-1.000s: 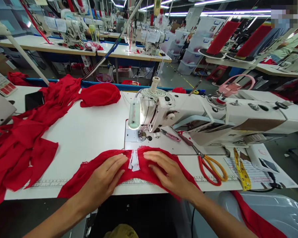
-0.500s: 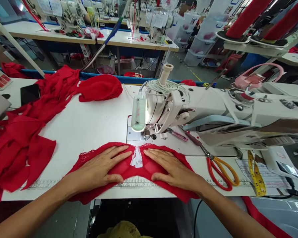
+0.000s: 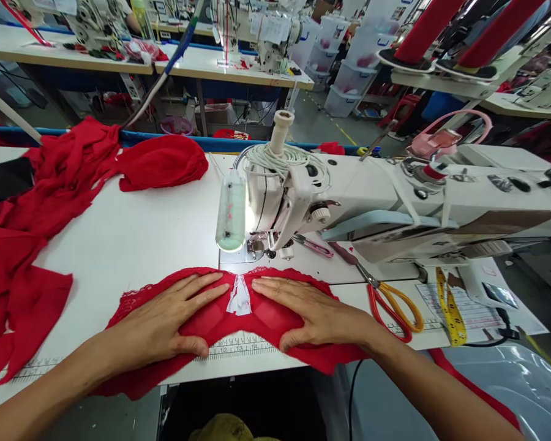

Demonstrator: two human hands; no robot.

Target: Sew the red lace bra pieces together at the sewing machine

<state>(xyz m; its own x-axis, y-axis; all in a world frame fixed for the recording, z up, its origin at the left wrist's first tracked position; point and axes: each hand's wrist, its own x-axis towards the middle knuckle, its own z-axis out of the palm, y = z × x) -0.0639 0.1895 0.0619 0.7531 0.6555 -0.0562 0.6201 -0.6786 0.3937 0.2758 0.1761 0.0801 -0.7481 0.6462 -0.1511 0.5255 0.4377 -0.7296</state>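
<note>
A red lace-edged fabric piece (image 3: 213, 318) is spread at the table's front edge, with a white patch (image 3: 239, 296) at its centre. My left hand (image 3: 168, 315) lies flat on its left half, fingers stretched toward the patch. On the right half rests my right hand (image 3: 310, 312), also flat with fingers out and the thumb apart. Just beyond the fabric stands a white sewing machine (image 3: 362, 190); its presser foot (image 3: 257, 248) is behind the white patch. Printed ruler marks (image 3: 239, 346) show below the fabric's curved lower edge.
Red cloth pieces (image 3: 59, 184) are heaped on the left, partly over a black flat object (image 3: 10, 180). To the right lie scissors (image 3: 395, 309), small snips (image 3: 313, 245), a yellow tape measure (image 3: 450, 309) and a paper sheet (image 3: 475, 309). Red thread cones (image 3: 429, 30) stand above.
The view has shifted, so the table and machine appear further left. Both hands remain flat on the fabric; my left thumb sits a little lower and farther from the patch.
</note>
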